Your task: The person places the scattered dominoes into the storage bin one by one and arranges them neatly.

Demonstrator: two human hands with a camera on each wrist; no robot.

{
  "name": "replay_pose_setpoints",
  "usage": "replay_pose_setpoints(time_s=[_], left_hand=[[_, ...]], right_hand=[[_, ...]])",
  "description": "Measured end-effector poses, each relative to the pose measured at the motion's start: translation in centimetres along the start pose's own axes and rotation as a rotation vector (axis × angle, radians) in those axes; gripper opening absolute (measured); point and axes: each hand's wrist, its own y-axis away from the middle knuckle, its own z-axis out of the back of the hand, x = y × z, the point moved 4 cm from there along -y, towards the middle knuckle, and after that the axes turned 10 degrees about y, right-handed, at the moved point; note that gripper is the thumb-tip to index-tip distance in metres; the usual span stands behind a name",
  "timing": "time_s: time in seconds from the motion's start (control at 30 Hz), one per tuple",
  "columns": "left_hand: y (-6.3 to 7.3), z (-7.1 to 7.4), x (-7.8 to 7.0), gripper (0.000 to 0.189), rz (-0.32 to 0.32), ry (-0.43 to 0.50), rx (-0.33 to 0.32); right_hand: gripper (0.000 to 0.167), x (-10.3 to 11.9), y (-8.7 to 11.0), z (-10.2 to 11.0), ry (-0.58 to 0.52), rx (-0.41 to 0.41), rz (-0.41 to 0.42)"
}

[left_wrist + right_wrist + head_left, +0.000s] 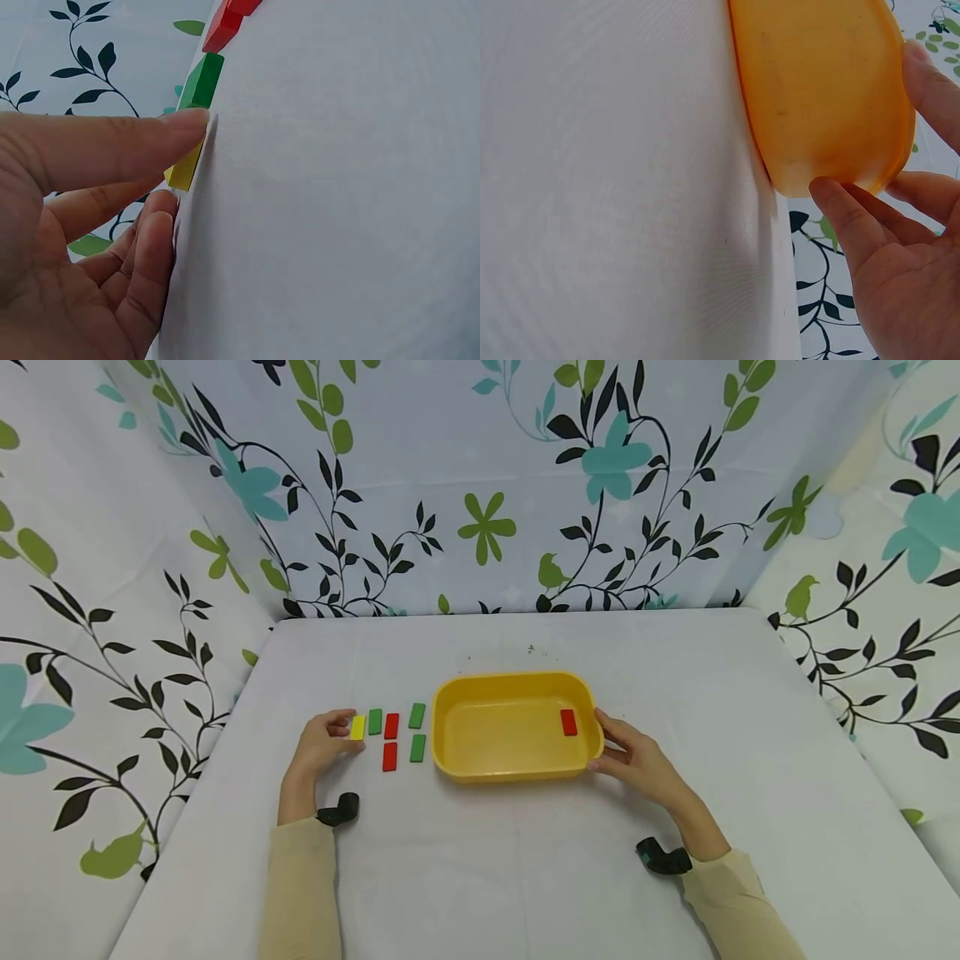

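Note:
My left hand [318, 747] pinches a small yellow block [357, 727] between thumb and fingers at the left end of a group of blocks. In the left wrist view, the thumb covers part of the yellow block [184, 171], and a green block [202, 81] lies just beyond it. My right hand [639, 760] holds the right end of a yellow plastic tray [480, 770], thumb at the near corner and fingers at the far one. A red block [568, 722] lies inside the tray near that end. In the right wrist view, fingertips touch the tray's outer wall [825, 97].
Between the left hand and the tray lie green blocks [417, 716] and red blocks [391, 726], flat on the white-covered table [480, 868]. Leaf-patterned curtains [420, 485] border the table at the back and sides. Each wrist wears a black camera [340, 810].

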Motion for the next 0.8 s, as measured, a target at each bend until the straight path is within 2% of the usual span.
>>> replay_pose_setpoints(time_s=[0.27, 0.8], left_hand=[[-0.08, 0.03, 0.11, 0.056, -0.026, -0.052, -0.033], [0.1, 0.09, 0.06, 0.054, -0.057, -0.059, -0.028]], right_hand=[[0.083, -0.24, -0.03, -0.04, 0.009, 0.003, -0.008], [0.083, -0.23, -0.04, 0.03, -0.004, 0.012, -0.018]])
